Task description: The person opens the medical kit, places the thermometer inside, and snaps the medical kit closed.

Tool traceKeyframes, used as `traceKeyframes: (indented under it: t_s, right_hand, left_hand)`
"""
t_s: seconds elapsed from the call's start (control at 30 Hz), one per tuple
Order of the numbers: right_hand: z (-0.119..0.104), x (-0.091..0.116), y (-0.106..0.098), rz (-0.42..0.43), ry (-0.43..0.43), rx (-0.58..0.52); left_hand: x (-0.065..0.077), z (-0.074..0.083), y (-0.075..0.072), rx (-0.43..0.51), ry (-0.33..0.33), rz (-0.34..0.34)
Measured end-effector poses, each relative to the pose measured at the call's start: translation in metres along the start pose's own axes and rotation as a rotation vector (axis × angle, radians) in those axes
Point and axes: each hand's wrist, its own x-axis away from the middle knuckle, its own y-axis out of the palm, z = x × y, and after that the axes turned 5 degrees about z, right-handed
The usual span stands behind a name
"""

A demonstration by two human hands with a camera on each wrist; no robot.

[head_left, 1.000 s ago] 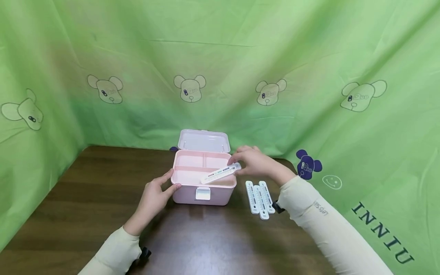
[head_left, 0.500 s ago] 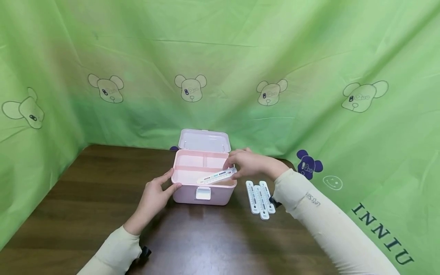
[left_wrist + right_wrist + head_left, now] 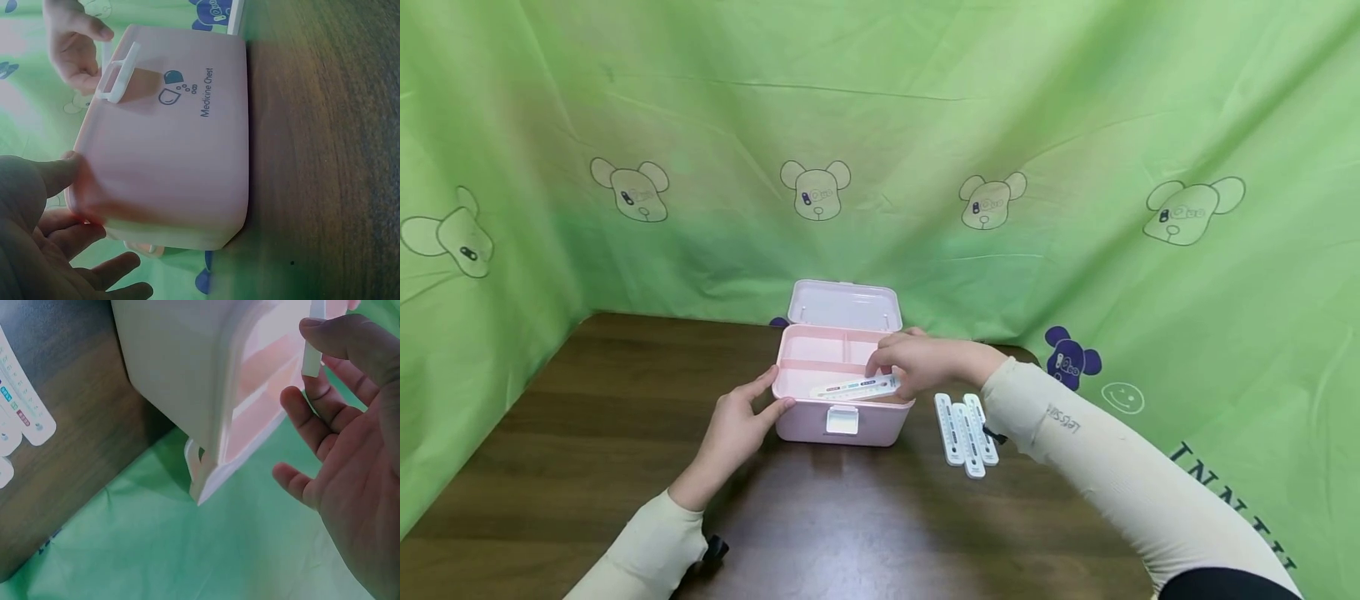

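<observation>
A pink medicine box (image 3: pixel 838 423) with a white latch stands with its lid raised, "Medicine Chest" printed on its front. At its front left corner my left hand (image 3: pixel 741 429) holds the rim, thumb on the front edge and fingers at the side. In the left wrist view that hand's other fingers (image 3: pixel 112 272) spread loosely off the box. My right hand (image 3: pixel 925 364) pinches one end of a flat white thermometer (image 3: pixel 853 388) between thumb and fingers. The thermometer lies nearly level, inside the front compartment's opening; whether it touches the bottom I cannot tell.
Several similar white thermometers (image 3: pixel 964 437) lie side by side on the dark wooden table (image 3: pixel 835 517), right of the box. The box's pale lid (image 3: pixel 844 307) leans back near the green curtain (image 3: pixel 895 100). Dividers (image 3: pixel 847 348) part the rear compartments.
My right hand has moved left and slightly down with the thermometer, bringing it lower into the front compartment and flatter. My left hand stays at the box corner.
</observation>
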Motion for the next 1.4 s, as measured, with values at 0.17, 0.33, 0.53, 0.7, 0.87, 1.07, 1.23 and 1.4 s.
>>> traceKeyframes:
  t_s: [0.17, 0.33, 0.53, 0.7, 0.87, 1.07, 1.23, 1.4]
  right_hand:
    - [-0.001, -0.008, 0.007, 0.011, -0.03, 0.018]
    - [-0.003, -0.016, 0.01, 0.011, -0.046, 0.025]
    - [-0.005, -0.026, 0.008, 0.01, -0.066, -0.003]
    - [-0.007, -0.036, 0.01, 0.009, -0.082, -0.045]
    - [-0.007, -0.041, 0.013, 0.006, -0.084, -0.064]
    - [-0.006, -0.045, 0.016, 0.004, -0.079, -0.058]
    - [-0.006, -0.046, 0.02, 0.006, -0.086, -0.052]
    - [-0.006, -0.047, 0.024, 0.023, -0.113, 0.028]
  left_hand:
    - [0.001, 0.0, 0.0, 0.01, 0.002, 0.001]
    - [0.0, 0.001, -0.001, 0.0, 0.012, -0.004]
    - [-0.002, 0.001, -0.003, -0.012, 0.014, -0.006]
    - [0.0, -0.001, -0.002, -0.01, 0.004, -0.011]
    - [0.0, -0.001, -0.001, -0.002, 0.0, -0.016]
    - [-0.001, 0.0, -0.001, 0.004, 0.006, -0.009]
    - [-0.001, 0.0, -0.002, 0.01, 0.004, -0.006]
    - [-0.002, -0.001, -0.002, 0.005, 0.005, -0.005]
